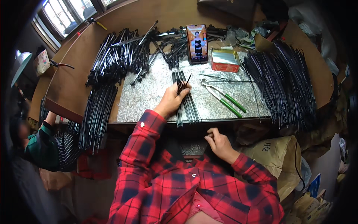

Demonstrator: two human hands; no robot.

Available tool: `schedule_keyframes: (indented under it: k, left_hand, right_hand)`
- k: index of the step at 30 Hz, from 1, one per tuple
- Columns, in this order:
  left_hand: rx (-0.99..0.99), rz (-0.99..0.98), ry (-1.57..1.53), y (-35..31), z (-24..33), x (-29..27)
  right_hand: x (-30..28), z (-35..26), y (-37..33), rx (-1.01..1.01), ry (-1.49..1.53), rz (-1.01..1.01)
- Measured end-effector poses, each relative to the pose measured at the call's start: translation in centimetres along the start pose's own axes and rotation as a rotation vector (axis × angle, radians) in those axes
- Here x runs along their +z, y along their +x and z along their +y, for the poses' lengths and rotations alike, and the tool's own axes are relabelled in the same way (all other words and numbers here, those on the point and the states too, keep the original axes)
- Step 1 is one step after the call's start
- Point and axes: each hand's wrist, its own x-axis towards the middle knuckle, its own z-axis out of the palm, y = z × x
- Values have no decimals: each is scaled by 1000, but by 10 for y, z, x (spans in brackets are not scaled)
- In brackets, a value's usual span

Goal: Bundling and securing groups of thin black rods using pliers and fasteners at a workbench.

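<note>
My left hand (173, 99) is closed around several thin black rods (190, 108) over the middle of the silvery metal sheet. One dark pointed piece sticks up past its fingers. Below the table's front edge is my right hand (221, 145), fingers curled with the thumb drawn in; whether anything small is between them I cannot make out. Green-handled pliers (225, 100) lie on the metal sheet (141, 97), right of the left hand. A few thin black rods (227, 80) lie just beyond the pliers.
Long black rods (283, 84) form a large pile at the right. Rods with thicker ends (117, 56) are heaped at the back left, above a hanging bundle (99, 117). A lit phone (197, 44) stands by a red box (225, 66). Another person's green sleeve (39, 145) shows at far left.
</note>
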Motion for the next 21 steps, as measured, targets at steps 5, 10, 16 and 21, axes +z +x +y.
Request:
schedule_keyframes:
  k: [5,10,16,21]
  left_hand:
    - [233,246,665,-10,25,-7]
    - [-363,179,677,-43,43,-5]
    - [-491,130,-94,-59,43,5]
    - [-509,160,-479,-56,43,19]
  right_hand:
    - [-13,-38,31,-36,164,73]
    - [0,-40,46,-39,279,61]
    - [1,-42,53,88,495,56]
    - [4,-49,58,95,513,1]
